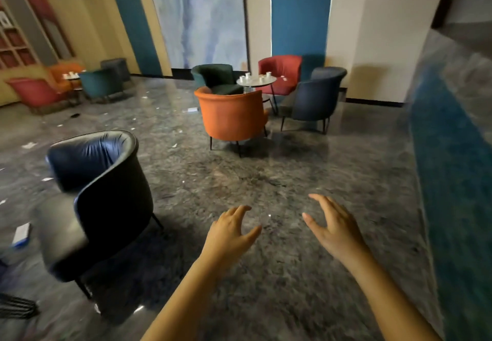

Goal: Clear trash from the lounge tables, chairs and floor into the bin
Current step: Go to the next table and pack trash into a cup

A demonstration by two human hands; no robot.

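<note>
Grey marble floor (pixel 266 170), left of and beyond the left hand (pixel 231 231), carries paper scraps (pixel 28 145); white cups (pixel 247 76) crowd the worktop (pixel 255 84) far ahead. The right hand (pixel 335 223), like the left, is spread and holds nothing. No bin shows; nearly all clearing seems left.

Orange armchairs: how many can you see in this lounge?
2. The near orange armchair stands mid-room, back to the camera, beside the round table. The far orange armchair is at far left, behind a small table. Others may be hidden outside the view.
</note>
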